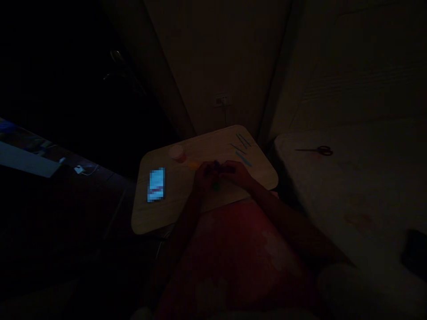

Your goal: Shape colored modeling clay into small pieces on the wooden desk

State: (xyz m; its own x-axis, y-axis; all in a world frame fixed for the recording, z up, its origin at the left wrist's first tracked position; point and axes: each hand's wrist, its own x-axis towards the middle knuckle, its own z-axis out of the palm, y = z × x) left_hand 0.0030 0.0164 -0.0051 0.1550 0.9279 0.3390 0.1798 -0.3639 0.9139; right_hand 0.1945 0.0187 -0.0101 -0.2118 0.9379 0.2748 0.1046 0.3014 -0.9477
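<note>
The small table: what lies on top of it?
A lit screen, pinkish tub, orange piece, thin sticks, bluish strip and, possibly, a green piece. The part beneath the left hand and right hand is covered.

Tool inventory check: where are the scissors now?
Head view, right side: the scissors lie on the pale surface beyond the table's right edge, blades pointing left toward the table.

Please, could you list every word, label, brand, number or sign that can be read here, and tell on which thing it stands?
None can be read.
Screen: blurred into coarse blocks, nothing legible.
Container: too dark to make out any label.
Socket: too small and dark for any marking.
</note>
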